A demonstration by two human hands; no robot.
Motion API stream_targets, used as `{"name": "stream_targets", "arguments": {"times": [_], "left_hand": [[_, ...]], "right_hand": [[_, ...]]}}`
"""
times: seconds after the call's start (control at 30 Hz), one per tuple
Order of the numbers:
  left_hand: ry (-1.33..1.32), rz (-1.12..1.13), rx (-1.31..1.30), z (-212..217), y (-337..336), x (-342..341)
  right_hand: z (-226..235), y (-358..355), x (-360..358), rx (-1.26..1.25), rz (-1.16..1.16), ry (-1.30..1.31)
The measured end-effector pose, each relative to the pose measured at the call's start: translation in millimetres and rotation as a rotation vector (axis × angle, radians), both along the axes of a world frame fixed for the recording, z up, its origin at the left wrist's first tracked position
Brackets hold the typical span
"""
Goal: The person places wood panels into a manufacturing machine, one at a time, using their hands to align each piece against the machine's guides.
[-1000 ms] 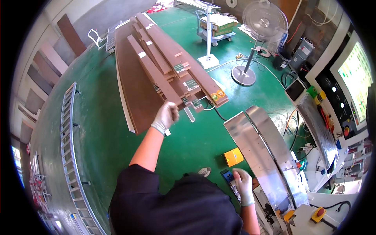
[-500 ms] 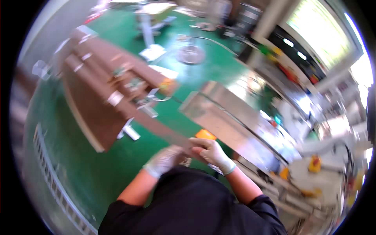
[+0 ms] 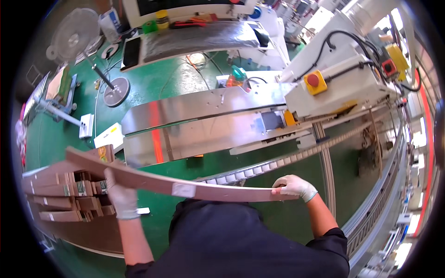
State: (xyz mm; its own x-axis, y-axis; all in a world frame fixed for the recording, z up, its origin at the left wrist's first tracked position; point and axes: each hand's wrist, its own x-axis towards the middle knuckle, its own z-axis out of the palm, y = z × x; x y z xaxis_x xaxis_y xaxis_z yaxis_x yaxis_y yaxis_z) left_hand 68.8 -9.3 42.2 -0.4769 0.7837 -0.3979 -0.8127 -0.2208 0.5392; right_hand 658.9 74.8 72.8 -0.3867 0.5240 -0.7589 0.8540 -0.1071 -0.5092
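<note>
A long, narrow brown board [image 3: 153, 182] with a white label [image 3: 184, 190] spans the space in front of me, its far-left end raised. My left hand [image 3: 122, 194], in a pale glove and slightly blurred, grips it toward the left end. At the right end my right hand [image 3: 296, 186], gloved too, pinches the board with the fingers closed over its edge. Behind the board lies a shiny metal machine table [image 3: 194, 141] with a red strip of light across it.
Stacked brown boards [image 3: 60, 204] sit at the left. A white machine head with a red button on a yellow box [image 3: 314, 81] rises at the right. A roller track [image 3: 259, 167] runs beside the metal table. Farther back stand a fan [image 3: 117, 91] and a workbench [image 3: 199, 41].
The view has swung to the right, from the board stack to the machine. My hands, close together before, are now wide apart along the board, which lies crosswise.
</note>
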Motion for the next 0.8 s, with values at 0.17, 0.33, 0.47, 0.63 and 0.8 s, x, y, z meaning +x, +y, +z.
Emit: {"name": "stream_targets", "arguments": {"times": [0.17,0.33,0.47,0.63,0.8], "left_hand": [[-0.099,-0.501,-0.027,-20.3,92.7,174.6],[-0.063,-1.053,-0.054,-52.9,113.7,278.0],[0.416,-1.021,-0.017,-79.5,130.8,317.1],[0.571,-1.029,-0.058,-89.5,149.6,341.9],[0.544,-1.051,-0.177,-99.5,164.3,344.6]], "right_hand": [[-18.6,-63.7,-44.8,0.017,-0.345,0.053],[-86.1,-172.0,-22.8,0.323,-0.627,-0.024],[-104.1,-265.7,-19.8,0.383,-0.826,-0.111],[-135.7,-306.3,-13.6,0.382,-1.026,-0.124],[-98.6,-261.4,-3.4,0.306,-0.994,-0.182]]}}
